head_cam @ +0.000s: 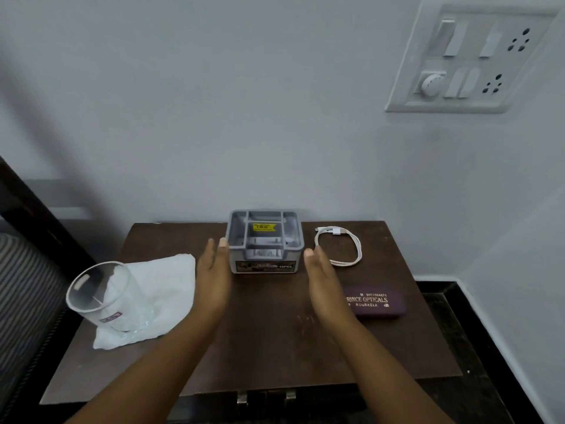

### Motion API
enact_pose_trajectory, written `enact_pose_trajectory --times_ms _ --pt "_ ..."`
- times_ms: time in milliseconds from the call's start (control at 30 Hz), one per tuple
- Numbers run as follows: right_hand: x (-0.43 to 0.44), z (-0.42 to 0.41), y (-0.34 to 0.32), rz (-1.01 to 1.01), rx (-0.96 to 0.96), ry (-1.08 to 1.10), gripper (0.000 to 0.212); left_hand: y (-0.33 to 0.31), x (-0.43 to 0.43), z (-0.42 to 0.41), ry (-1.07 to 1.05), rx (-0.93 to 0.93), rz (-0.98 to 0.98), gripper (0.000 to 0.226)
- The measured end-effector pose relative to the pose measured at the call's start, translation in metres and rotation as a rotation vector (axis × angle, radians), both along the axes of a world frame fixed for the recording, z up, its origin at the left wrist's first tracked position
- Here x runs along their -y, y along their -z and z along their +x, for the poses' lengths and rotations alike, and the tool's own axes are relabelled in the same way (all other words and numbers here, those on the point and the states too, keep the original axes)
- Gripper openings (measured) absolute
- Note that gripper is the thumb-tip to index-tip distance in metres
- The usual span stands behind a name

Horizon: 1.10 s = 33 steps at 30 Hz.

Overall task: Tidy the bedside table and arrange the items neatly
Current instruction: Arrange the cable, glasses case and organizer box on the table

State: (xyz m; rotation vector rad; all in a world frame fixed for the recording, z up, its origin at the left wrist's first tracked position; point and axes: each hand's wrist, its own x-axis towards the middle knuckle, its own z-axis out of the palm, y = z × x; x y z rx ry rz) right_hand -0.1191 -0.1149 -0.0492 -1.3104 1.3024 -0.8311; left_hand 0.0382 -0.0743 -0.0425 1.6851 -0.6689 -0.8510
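Head view, looking down on a dark brown tabletop (269, 338) set against a pale wall.

Grey plastic organiser (265, 240) stands at the back centre, near the wall. Several compartments inside, divided by grey walls; all look empty apart from a yellow price sticker (263, 227) on an inner wall. Printed label across its front face.

Left hand (212, 278) flat and open, fingers straight and together, palm facing the organiser's left side; fingertips just beside its rim, contact cannot be told. Right hand (321, 278) mirrors it at the organiser's right side, open, fingers extended, a narrow gap showing. Neither hand grips anything.

Clear drinking glass (102, 296) at front left, upright, empty, standing on a crumpled white cloth (166, 289). The cloth spreads from the glass toward the left hand.

White cable (339, 247), coiled in a loop, lies right of the organiser, just beyond the right hand.

Maroon spectacle case (377, 301), closed, lies flat near the right edge, gold lettering on its lid; contents hidden.

Wall switchboard (467, 56) at upper right.
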Motion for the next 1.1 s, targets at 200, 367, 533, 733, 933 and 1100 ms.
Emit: enact_pose_trajectory --times_ms 200,367,533,733,933,1100 --pt "0.024 0.031 0.013 0.079 0.057 -0.002 0.063 0.007 0.010 -0.003 0.106 -0.091 -0.099 0.035" --pt "0.003 0.034 0.016 0.020 0.036 -0.015 0.045 0.004 -0.011 -0.004 0.051 -0.120 -0.147 0.030" --pt "-0.036 0.036 0.025 0.005 0.060 -0.004 0.040 0.010 -0.047 -0.007 0.057 -0.119 -0.121 0.049" --pt "-0.065 0.032 0.022 -0.013 0.008 0.061 0.064 0.008 -0.078 0.010 0.039 -0.106 -0.016 0.059" --pt "-0.117 0.037 0.017 -0.404 -0.140 -0.135 0.063 0.018 -0.152 0.057 -0.048 0.008 0.000 0.022" --pt "-0.120 0.073 0.018 -0.483 -0.406 -0.570 0.068 0.037 -0.171 0.096 -0.306 0.182 -0.057 0.045"
